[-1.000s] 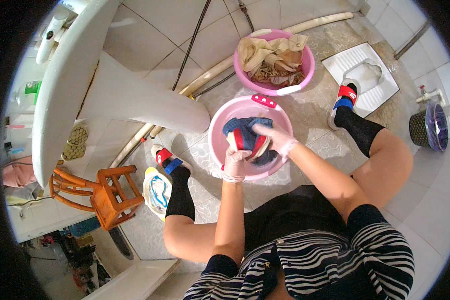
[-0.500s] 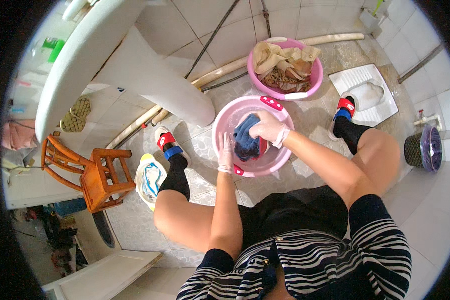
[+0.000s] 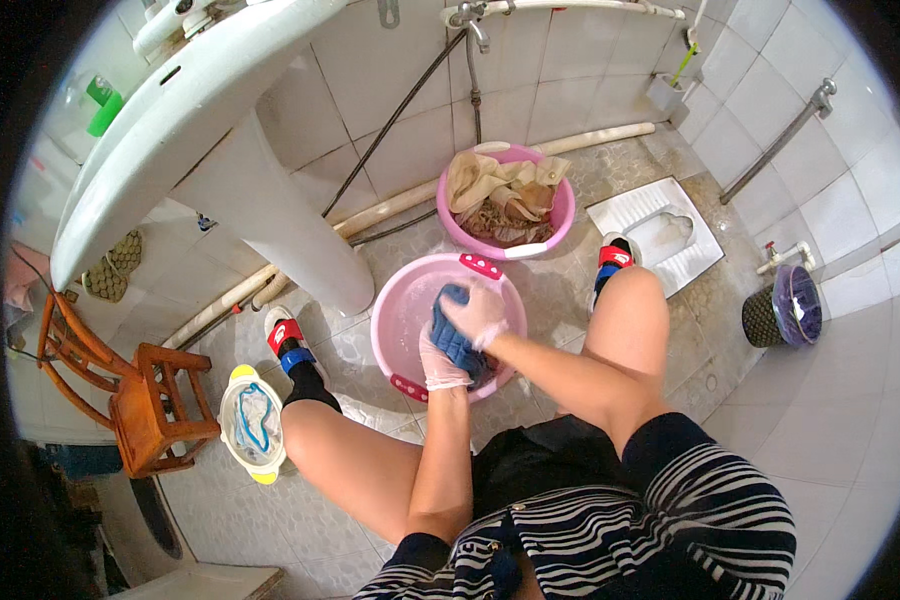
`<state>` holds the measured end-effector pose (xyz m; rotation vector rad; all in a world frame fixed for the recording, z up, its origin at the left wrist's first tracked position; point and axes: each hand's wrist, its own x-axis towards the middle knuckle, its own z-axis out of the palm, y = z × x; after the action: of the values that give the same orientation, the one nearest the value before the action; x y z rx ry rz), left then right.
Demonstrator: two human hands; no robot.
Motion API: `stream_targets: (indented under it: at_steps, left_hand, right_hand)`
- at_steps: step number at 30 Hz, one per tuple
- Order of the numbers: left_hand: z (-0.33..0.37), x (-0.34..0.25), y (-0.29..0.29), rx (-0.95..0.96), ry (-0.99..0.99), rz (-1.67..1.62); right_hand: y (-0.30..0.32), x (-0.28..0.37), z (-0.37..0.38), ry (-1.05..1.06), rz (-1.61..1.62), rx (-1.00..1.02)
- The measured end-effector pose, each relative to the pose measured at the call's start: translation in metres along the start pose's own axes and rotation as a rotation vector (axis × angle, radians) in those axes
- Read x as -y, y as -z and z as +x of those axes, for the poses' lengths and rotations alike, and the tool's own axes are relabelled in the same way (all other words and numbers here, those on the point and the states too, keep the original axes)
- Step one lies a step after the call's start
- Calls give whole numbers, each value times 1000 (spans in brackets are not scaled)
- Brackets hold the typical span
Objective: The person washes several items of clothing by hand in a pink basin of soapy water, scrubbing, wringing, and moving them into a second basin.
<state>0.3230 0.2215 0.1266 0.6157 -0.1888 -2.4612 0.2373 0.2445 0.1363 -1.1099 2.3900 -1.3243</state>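
A wet dark-blue cloth [image 3: 454,345] is bunched up over a pink basin [image 3: 390,310] on the floor between my feet. My right hand [image 3: 478,316], in a thin clear glove, grips its upper end. My left hand [image 3: 442,362], gloved the same way, is closed on the cloth's left side, lower down. The cloth's lower end hangs beside the basin's near right rim, partly hidden by my right wrist. Water lies in the basin.
Behind stands a second pink basin [image 3: 562,212] with beige and brown patterned clothes [image 3: 505,195]. To the right are a squat toilet [image 3: 620,215] and a waste bin [image 3: 760,318]. On the left are a sink pedestal [image 3: 305,240], a wooden chair [image 3: 135,410] and a small white basin [image 3: 232,430].
My left hand, open beside the cloth before, has closed on it. Both hands now hold the cloth more upright and bunched. The whole view has shifted, showing more of the back wall.
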Motion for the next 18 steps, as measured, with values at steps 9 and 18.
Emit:
stream_targets:
  at_steps: [9,18]
  left_hand:
    - [15,-23,93,696,-21,-288]
    - [-38,-20,-32,23,-151,60]
  right_hand:
    - [0,59,-38,28,270,108]
    - [9,-19,30,-180,605,226]
